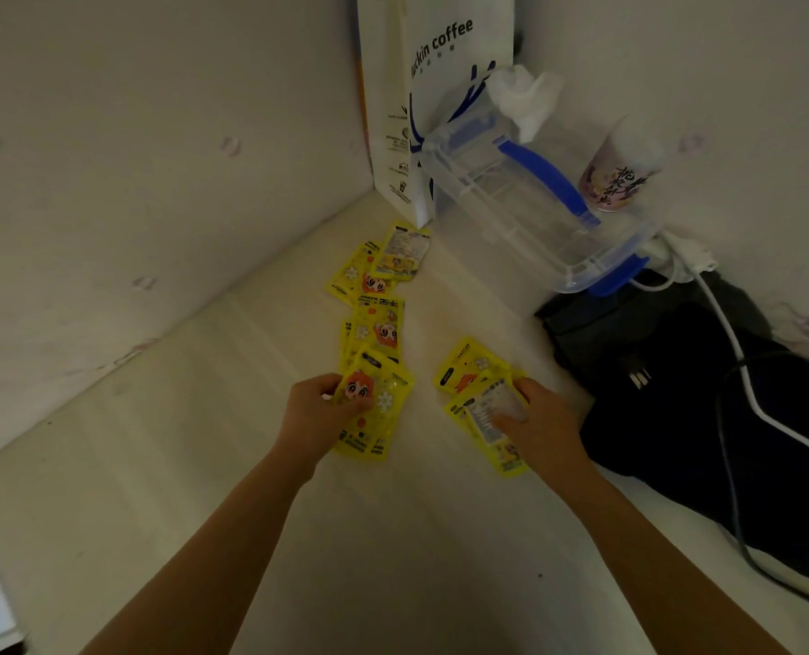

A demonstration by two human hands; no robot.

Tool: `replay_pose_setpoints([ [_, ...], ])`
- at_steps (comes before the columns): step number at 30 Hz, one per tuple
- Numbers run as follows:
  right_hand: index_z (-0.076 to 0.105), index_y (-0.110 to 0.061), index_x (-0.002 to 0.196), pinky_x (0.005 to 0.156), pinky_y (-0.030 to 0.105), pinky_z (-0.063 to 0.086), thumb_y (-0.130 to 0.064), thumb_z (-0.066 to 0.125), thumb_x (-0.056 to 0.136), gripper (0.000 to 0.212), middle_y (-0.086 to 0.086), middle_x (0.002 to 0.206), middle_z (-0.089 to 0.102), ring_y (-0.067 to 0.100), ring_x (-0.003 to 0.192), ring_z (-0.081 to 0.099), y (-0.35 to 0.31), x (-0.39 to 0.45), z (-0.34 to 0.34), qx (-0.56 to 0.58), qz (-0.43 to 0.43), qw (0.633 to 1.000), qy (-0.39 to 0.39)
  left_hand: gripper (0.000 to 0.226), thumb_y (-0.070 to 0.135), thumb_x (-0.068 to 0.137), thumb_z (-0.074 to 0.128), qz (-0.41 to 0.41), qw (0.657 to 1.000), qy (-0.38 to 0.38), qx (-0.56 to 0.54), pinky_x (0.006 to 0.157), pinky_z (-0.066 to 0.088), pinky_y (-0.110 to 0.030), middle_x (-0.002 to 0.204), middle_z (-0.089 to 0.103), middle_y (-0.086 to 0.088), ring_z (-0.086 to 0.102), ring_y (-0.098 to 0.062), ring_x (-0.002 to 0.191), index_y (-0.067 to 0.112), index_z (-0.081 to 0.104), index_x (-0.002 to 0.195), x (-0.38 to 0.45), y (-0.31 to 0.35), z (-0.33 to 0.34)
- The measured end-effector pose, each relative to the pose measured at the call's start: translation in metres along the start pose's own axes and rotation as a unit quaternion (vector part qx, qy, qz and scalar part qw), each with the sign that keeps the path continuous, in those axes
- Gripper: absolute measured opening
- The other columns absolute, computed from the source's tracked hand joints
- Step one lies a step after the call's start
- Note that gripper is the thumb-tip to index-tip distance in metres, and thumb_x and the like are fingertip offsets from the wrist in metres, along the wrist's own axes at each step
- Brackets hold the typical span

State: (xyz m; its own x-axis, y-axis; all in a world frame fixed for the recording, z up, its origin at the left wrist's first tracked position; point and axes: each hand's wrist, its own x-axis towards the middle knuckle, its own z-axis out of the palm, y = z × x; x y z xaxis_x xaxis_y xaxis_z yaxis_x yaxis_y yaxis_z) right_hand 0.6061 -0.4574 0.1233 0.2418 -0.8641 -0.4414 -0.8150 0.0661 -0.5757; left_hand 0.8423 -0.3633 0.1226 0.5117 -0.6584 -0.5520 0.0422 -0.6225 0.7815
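Several yellow snack packets with a cartoon face lie on a pale surface. One trail of packets (379,295) runs from the coffee bag toward me. My left hand (319,408) grips the nearest packet of that trail (378,408), thumb on its printed face. A second small pile of packets (473,375) lies to the right. My right hand (532,420) pinches the top packet of that pile (490,413), which shows its label side.
A white coffee paper bag (407,111) stands in the corner. A clear plastic container with blue clips (525,205) lies tilted beside it, and a cup (622,167) behind. A black bag (676,394) with white (728,333) and black cables sits at the right. Walls close in left and back.
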Motion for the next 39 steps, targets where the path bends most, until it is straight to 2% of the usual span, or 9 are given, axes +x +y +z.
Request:
replay_pose_setpoints([
  [5,0.053,-0.02,0.088,0.067,0.046,0.058,-0.015,0.065,0.081,0.015,0.001,0.084,0.061,0.028,0.076,0.064,-0.009,0.02,-0.004,0.019,0.02,1.0,-0.008,0.016,0.011,0.074,0.078,0.02,0.999,0.013,0.025,0.065,0.052,-0.034,0.071,0.067,-0.003,0.063,-0.019,0.066,0.024,0.068,0.071,0.016,0.012,0.016],
  [9,0.056,-0.008,0.115,0.059,0.021,0.046,-0.017,0.066,0.084,0.034,0.012,0.115,0.061,0.025,0.084,0.062,-0.018,0.045,-0.009,0.007,0.031,0.999,-0.01,0.01,0.014,0.076,0.075,0.031,0.998,0.047,0.028,0.056,0.044,-0.032,0.068,0.062,-0.006,0.062,-0.022,0.063,0.007,0.067,0.079,0.037,0.027,0.025],
  [11,0.051,-0.006,0.126,0.068,0.023,0.042,-0.018,0.065,0.086,0.044,0.014,0.125,0.056,0.029,0.103,0.058,-0.02,0.055,-0.009,-0.01,0.04,0.999,-0.011,0.015,0.014,0.078,0.072,0.029,0.997,0.066,0.037,0.051,0.043,-0.026,0.068,0.061,-0.006,0.062,-0.019,0.058,0.002,0.066,0.086,0.047,0.036,0.027],
  [14,0.048,-0.003,0.128,0.067,0.027,0.044,-0.019,0.065,0.086,0.047,0.015,0.128,0.055,0.029,0.104,0.057,-0.018,0.067,-0.007,-0.018,0.048,0.998,-0.028,0.014,0.016,0.082,0.068,0.019,0.994,0.088,0.06,0.048,0.043,-0.022,0.068,0.063,-0.005,0.061,-0.014,0.055,0.004,0.066,0.089,0.062,0.045,0.029],
  [19,0.038,-0.003,0.14,0.097,0.035,0.041,-0.026,0.067,0.086,0.066,0.018,0.142,0.042,0.033,0.129,0.044,-0.019,0.077,-0.003,-0.015,0.075,0.996,-0.04,0.026,0.034,0.077,0.063,0.028,0.984,0.111,0.135,0.076,0.056,-0.046,0.084,0.069,-0.016,0.068,-0.033,0.08,0.008,0.066,0.085,0.081,0.039,0.032],
  [29,0.046,-0.003,0.124,0.075,0.029,0.04,-0.02,0.064,0.087,0.045,0.016,0.127,0.054,0.032,0.114,0.054,-0.027,0.073,0.017,0.039,0.088,0.995,-0.007,0.018,0.026,0.09,0.057,0.046,0.962,0.119,0.239,0.065,0.031,-0.03,0.099,0.06,-0.019,0.042,-0.024,0.084,0.008,0.059,0.092,0.068,0.037,0.046],
  [32,0.046,-0.003,0.123,0.073,0.029,0.045,-0.018,0.064,0.088,0.042,0.016,0.126,0.054,0.03,0.108,0.056,-0.025,0.069,0.019,0.048,0.077,0.996,0.004,0.022,0.025,0.089,0.059,0.066,0.952,0.117,0.275,0.074,0.043,-0.038,0.102,0.057,-0.017,0.049,-0.032,0.098,0.005,0.06,0.096,0.066,0.035,0.046],
  [34,0.045,-0.003,0.125,0.055,0.021,0.041,-0.018,0.063,0.088,0.044,0.015,0.125,0.053,0.027,0.099,0.057,-0.024,0.066,0.018,0.058,0.072,0.996,0.007,0.021,0.027,0.086,0.061,0.069,0.953,0.115,0.272,0.079,0.051,-0.043,0.102,0.061,-0.016,0.057,-0.035,0.096,0.007,0.061,0.093,0.067,0.033,0.046],
  [39,0.045,-0.004,0.127,0.044,0.014,0.03,-0.017,0.064,0.088,0.046,0.015,0.126,0.051,0.026,0.094,0.058,-0.017,0.058,0.017,0.066,0.069,0.995,0.018,0.022,0.024,0.084,0.063,0.064,0.956,0.111,0.264,0.069,0.048,-0.037,0.094,0.065,-0.016,0.062,-0.032,0.087,0.004,0.064,0.091,0.059,0.031,0.047],
])
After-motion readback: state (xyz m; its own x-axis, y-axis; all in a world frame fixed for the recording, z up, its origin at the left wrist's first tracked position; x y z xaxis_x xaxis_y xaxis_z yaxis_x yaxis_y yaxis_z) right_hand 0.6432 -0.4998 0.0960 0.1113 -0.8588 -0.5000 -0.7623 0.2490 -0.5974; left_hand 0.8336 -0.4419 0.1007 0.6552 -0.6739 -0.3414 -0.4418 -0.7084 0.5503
